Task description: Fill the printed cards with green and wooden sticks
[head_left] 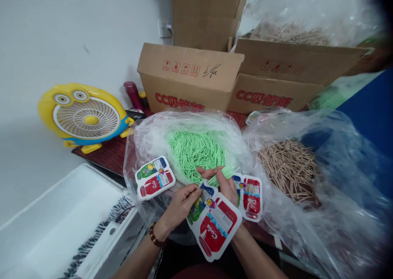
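A cola packet, red and green with white edges, is pinched at its upper left corner by my left hand. My right hand is behind the packet's upper right side, its fingers closed round a small bundle of green sticks. Just beyond both hands, a clear plastic bag lies open around a heap of green sticks. A stack of similar packets rests left of the heap. Another packet lies to the right of my right hand, partly hidden by it.
Brown sticks lie in another plastic bag at the right. Two cardboard boxes stand behind. A yellow fan is at the left, above a white tub. A purple bottle stands near the wall.
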Action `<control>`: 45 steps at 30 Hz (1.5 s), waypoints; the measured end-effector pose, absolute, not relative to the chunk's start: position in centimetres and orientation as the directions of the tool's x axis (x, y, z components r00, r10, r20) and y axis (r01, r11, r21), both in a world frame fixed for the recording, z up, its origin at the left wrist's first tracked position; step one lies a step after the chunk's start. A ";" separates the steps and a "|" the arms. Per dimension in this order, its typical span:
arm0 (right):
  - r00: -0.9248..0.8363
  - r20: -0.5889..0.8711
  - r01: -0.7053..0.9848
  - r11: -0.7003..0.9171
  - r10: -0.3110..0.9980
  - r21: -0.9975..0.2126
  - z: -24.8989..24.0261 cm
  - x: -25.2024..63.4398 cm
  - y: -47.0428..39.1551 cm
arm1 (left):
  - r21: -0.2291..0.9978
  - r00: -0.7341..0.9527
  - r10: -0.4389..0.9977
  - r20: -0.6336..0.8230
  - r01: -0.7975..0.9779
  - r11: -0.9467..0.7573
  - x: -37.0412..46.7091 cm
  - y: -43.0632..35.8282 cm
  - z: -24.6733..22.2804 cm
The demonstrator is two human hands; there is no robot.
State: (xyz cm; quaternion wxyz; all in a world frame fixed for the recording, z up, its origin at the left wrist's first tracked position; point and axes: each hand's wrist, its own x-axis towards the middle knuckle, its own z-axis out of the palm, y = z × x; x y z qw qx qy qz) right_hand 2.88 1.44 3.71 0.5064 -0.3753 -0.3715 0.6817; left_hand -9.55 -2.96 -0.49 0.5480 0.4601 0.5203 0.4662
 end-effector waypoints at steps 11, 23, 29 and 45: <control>-0.518 -0.128 -0.505 -0.423 0.846 -0.753 4.6 3.0 5.2 | 0.975 0.036 0.988 -0.153 -0.161 0.156 -10.6 -0.5 -0.8; -0.686 0.076 -0.340 -0.227 0.723 -0.913 5.5 3.1 9.8 | 0.988 0.050 0.998 -0.038 -0.150 0.045 -12.0 2.4 -0.1; -0.688 0.095 -0.296 -0.159 0.719 -0.942 5.4 2.9 9.3 | 0.980 0.070 0.997 -0.020 -0.196 0.033 -11.5 2.7 0.0; -0.770 -0.039 0.306 0.316 0.637 -0.898 7.5 5.5 10.2 | 0.984 0.054 0.998 -0.009 -0.175 0.019 -11.2 3.1 -0.1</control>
